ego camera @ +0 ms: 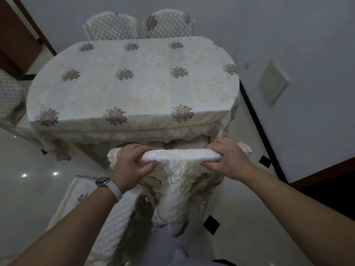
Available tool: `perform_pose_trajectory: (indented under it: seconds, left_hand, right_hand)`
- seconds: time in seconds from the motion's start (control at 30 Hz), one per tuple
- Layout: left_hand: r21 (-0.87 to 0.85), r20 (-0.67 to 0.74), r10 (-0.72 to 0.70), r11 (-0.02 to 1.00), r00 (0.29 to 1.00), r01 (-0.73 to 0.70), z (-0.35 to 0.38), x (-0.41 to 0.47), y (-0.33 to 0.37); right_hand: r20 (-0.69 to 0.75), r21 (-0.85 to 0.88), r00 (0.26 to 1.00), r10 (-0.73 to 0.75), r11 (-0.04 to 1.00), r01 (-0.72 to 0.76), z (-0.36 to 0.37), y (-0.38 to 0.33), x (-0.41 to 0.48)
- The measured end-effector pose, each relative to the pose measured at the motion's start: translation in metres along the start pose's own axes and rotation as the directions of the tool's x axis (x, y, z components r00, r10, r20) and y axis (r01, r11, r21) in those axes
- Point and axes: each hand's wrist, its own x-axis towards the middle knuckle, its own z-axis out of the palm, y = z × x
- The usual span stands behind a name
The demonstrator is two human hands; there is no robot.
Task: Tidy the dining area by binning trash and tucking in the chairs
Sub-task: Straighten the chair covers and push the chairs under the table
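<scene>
Forearms are stretching forward, watch [104, 182] sitting on the left wrist. Left hand [132, 164] and right hand [226, 160] are both gripping the chair [178, 156] by its covered top edge, one at each end, fingers curling over it. Seat is sitting just past the grip, partly under the table [134, 83] edge. Second chair [92, 214] is standing left of the grip, not under the table.

Nothing readable is showing anywhere: no text, label, brand, number or sign. The watch [102, 181] on the near left wrist is showing only a dark face, and the wall plate [272, 83] at the right is showing only a plain surface.
</scene>
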Motion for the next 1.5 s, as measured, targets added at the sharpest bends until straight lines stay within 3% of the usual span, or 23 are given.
perform_pose_trajectory:
  seconds: [0.37, 0.67, 1.1, 1.5]
  left_hand:
    - [-0.003, 0.024, 0.025, 1.000, 0.999, -0.025, -0.013, 0.026, -0.021]
    - [0.008, -0.036, 0.021, 1.000, 0.999, -0.020, -0.010, 0.052, -0.027]
    - [0.053, -0.067, 0.030, 0.998, 0.997, -0.026, 0.018, 0.045, -0.018]
    - [0.056, -0.023, -0.006, 0.998, 1.000, 0.008, 0.026, 0.046, -0.023]
  right_hand:
    - [-0.047, 0.005, 0.998, 0.029, 1.000, -0.028, 0.014, -0.008, 0.017]
    - [-0.068, -0.021, 0.997, 0.027, 0.999, -0.028, 0.013, 0.003, 0.048]
    - [-0.006, -0.014, 0.998, -0.064, 0.998, 0.064, 0.000, 0.034, 0.048]
    - [0.039, 0.013, 0.999, -0.019, 1.000, 0.018, 0.009, 0.043, 0.047]
